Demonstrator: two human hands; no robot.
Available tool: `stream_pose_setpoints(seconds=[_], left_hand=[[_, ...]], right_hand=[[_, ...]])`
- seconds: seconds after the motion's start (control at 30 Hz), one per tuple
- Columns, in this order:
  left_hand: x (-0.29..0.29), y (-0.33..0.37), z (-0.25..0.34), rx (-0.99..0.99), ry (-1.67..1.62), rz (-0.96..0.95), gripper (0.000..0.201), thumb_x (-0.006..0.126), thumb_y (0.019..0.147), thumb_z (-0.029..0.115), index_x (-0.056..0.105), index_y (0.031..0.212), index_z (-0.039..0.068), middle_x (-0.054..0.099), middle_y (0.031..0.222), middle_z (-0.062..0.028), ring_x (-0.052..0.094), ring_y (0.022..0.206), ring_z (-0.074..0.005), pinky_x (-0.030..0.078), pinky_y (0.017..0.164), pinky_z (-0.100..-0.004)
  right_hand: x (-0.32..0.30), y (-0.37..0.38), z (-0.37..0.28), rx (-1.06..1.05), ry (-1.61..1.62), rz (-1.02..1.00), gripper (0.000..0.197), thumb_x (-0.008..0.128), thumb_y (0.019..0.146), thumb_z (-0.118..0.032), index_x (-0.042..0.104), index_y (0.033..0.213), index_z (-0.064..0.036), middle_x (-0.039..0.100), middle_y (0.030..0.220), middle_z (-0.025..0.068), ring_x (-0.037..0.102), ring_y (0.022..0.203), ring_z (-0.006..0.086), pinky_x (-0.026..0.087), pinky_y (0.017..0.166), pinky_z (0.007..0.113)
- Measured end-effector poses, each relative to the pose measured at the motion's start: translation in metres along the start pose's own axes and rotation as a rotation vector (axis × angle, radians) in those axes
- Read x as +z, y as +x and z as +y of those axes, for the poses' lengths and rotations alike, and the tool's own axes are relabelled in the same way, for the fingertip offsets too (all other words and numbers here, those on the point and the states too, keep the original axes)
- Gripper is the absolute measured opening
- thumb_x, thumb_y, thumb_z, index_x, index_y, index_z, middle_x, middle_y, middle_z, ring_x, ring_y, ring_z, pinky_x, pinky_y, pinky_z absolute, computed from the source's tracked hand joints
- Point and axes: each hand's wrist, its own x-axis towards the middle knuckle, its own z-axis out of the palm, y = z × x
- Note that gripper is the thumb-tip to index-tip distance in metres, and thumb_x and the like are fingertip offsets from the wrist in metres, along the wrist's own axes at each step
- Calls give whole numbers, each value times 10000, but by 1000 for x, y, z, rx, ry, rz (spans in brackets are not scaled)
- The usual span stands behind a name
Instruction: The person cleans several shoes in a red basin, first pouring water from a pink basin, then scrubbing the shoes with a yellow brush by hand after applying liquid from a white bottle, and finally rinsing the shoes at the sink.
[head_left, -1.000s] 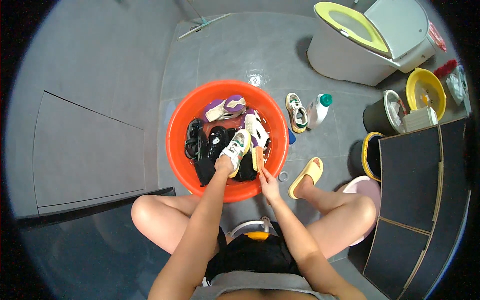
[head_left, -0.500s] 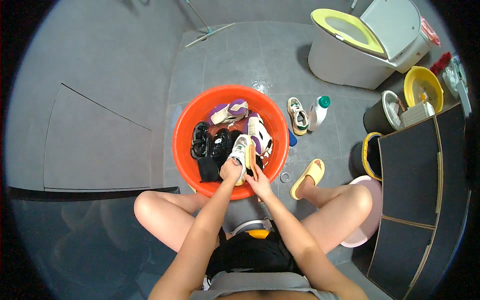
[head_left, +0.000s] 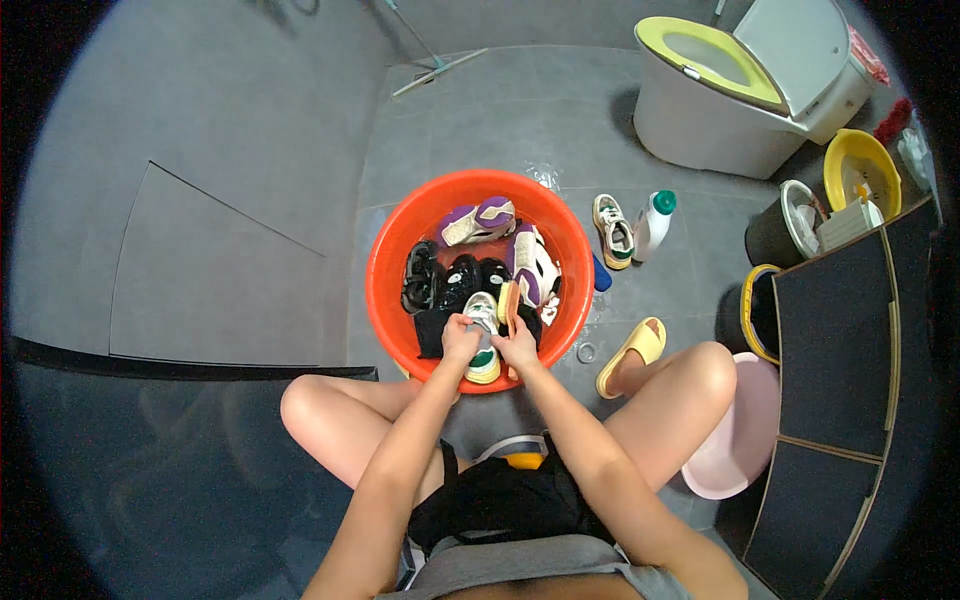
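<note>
My left hand [head_left: 461, 339] is closed on the side of a white sneaker [head_left: 483, 367] with green patches, whose heel points toward me. In my right hand [head_left: 517, 346] is a scrubbing brush [head_left: 509, 303] with an orange back and pale bristles, held upright beside the shoe's right side. Both hands are over the near part of a round orange-red basin [head_left: 378, 275]. Beyond them in the basin lie white-and-purple sneakers [head_left: 477, 222], turned with soles showing, and another such shoe [head_left: 531, 262]. Black footwear [head_left: 459, 283] and a black sandal [head_left: 421, 277] sit at the left.
A matching sneaker [head_left: 613, 234], a white bottle with green cap [head_left: 655, 226] and a blue object [head_left: 601, 274] stand right of the basin. Farther right are a toilet [head_left: 700, 120], buckets [head_left: 772, 235], a pink basin [head_left: 745, 440] and a dark cabinet [head_left: 830, 350]. A squeegee [head_left: 438, 72] leans at the back.
The sneaker has swung from a slant to nearly straight, its heel toward me. My right hand and the brush have moved slightly up along its side. The whole view has shifted a little.
</note>
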Motion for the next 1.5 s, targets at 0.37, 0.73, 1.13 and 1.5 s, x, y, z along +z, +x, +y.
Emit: stream_pose_setpoints(seconds=[0.37,0.73,1.13,1.5], left_hand=[[-13,-18,43,-132,-466,33,338,566,655,-38,421,959,-14,554,821,-104,537,704,-145,432,628,-234],[-70,-16,87,-682,-722,-481,241,547,707,28,544,946,-3,580,896,-98,571,785,-203,469,718,-289],[-4,63,23,-517,-786,-75,314,445,692,-15,512,995,37,565,876,-70,555,787,-191,462,656,-319],[19,94,-28,-470,-1044,-294,389,428,744,-36,420,1130,8,523,1019,-112,534,905,-240,442,765,-352]], right_hand=[[-4,-14,-53,-340,-282,297,591,509,672,-90,307,1227,-69,551,697,227,547,653,377,429,596,436],[-44,28,-19,-197,-410,223,525,504,705,-145,376,1213,-109,557,785,228,547,709,366,436,658,435],[-42,140,-85,-87,-836,-97,236,465,724,-196,593,884,-79,592,848,174,568,811,319,444,730,385],[-28,201,-25,-57,-1040,-201,264,446,722,-148,585,938,-88,585,839,192,567,796,326,453,706,391]])
